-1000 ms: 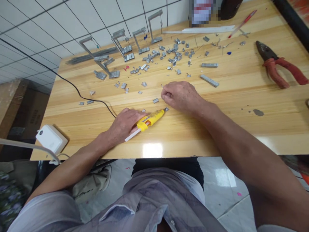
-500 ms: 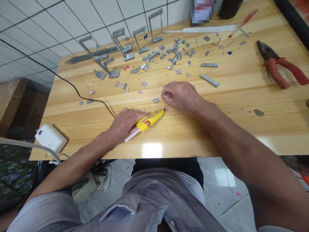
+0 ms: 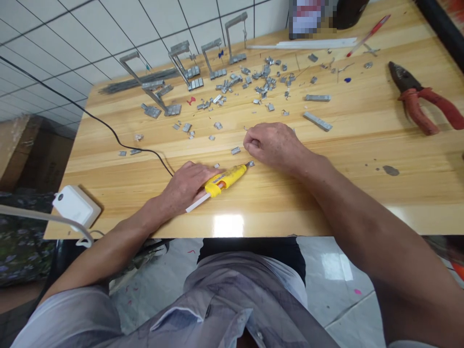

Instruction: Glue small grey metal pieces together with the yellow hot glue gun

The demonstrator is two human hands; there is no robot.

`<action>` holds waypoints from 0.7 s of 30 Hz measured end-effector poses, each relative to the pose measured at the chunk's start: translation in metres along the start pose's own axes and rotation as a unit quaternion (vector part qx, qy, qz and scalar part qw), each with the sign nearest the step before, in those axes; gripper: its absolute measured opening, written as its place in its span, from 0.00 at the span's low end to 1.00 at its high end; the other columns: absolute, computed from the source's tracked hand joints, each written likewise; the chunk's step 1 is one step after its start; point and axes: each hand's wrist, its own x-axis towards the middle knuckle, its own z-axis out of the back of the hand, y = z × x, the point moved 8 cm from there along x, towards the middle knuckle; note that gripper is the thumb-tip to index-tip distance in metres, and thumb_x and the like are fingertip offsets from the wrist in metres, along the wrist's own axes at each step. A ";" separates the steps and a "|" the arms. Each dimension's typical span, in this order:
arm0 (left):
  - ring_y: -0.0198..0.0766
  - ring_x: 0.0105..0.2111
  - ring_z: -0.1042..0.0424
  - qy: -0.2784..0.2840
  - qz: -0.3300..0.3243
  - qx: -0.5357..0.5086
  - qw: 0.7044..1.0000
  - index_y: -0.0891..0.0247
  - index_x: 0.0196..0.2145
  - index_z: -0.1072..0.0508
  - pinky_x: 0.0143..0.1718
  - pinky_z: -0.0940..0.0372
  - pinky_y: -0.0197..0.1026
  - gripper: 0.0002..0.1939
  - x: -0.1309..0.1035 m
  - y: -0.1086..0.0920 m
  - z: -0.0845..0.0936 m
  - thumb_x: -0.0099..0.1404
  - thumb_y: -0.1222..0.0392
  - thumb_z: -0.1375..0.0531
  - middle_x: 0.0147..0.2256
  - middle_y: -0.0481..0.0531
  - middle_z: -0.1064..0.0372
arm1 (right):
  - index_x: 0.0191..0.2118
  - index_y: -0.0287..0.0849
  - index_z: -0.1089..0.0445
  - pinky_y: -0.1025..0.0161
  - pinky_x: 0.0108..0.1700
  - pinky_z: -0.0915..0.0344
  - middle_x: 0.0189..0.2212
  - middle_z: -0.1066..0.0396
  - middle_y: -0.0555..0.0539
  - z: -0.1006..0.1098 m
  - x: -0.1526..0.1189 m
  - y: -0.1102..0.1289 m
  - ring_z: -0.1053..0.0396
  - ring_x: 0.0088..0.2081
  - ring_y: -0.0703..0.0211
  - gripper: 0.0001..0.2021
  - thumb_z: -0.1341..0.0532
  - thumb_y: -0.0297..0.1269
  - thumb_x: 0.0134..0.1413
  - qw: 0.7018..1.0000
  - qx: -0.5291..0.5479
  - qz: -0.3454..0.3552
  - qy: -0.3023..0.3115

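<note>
My left hand (image 3: 185, 187) is wrapped around a yellow hot glue gun (image 3: 226, 180) lying low over the table. A white glue stick (image 3: 197, 202) juts from its back end, and its metal nozzle (image 3: 251, 164) points toward my right hand. My right hand (image 3: 270, 145) rests on the wood just beyond the nozzle with its fingers curled closed; whatever they may hold is hidden. Between the two hands lies a small grey metal-looking piece (image 3: 236, 151). A black cord (image 3: 145, 151) runs to the glue gun's side.
Small grey pieces (image 3: 266, 82) are scattered mid-table. Several grey crane-like frames (image 3: 237, 38) stand along the tiled wall. Red-handled pliers (image 3: 413, 104), grey bars (image 3: 318, 121) and a red pen (image 3: 369, 35) lie to the right. A white box-shaped device (image 3: 77, 208) sits at the left edge.
Both hands and the glue gun keep almost the same places; the view shifts slightly. Under the table at the left, a light-coloured shoe has gone out of sight.
</note>
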 end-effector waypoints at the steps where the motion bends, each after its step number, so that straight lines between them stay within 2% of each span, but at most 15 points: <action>1: 0.47 0.52 0.15 -0.002 -0.001 0.004 1.000 0.64 0.67 0.23 0.52 0.30 0.47 0.21 0.000 0.000 0.001 0.86 0.53 0.44 0.54 0.63 0.14 | 0.43 0.46 0.17 0.56 0.44 0.39 0.42 0.16 0.42 0.000 0.000 0.000 0.25 0.43 0.47 0.13 0.42 0.30 0.68 1.000 0.000 0.002 -0.001; 8: 0.46 0.51 0.15 0.017 0.020 0.024 0.999 0.62 0.66 0.23 0.50 0.31 0.46 0.22 -0.004 0.003 0.001 0.88 0.50 0.48 0.56 0.63 0.14 | 0.41 0.45 0.18 0.56 0.44 0.38 0.40 0.17 0.42 0.001 0.001 -0.001 0.25 0.43 0.47 0.13 0.42 0.31 0.68 1.000 0.004 0.008 -0.007; 14: 0.45 0.49 0.14 0.004 0.013 0.015 1.000 0.62 0.65 0.22 0.50 0.30 0.46 0.21 -0.002 0.001 -0.002 0.87 0.50 0.45 0.51 0.61 0.13 | 0.41 0.44 0.19 0.55 0.43 0.38 0.40 0.17 0.41 0.001 0.001 -0.001 0.25 0.42 0.47 0.13 0.43 0.30 0.67 1.000 0.000 0.009 -0.007; 21: 0.49 0.51 0.15 0.028 0.045 0.012 0.999 0.64 0.64 0.20 0.50 0.29 0.48 0.26 0.004 0.004 -0.008 0.88 0.45 0.50 0.51 0.65 0.13 | 0.41 0.45 0.19 0.56 0.43 0.40 0.40 0.17 0.43 0.000 0.000 0.000 0.25 0.43 0.48 0.12 0.42 0.30 0.68 1.000 -0.003 0.007 -0.005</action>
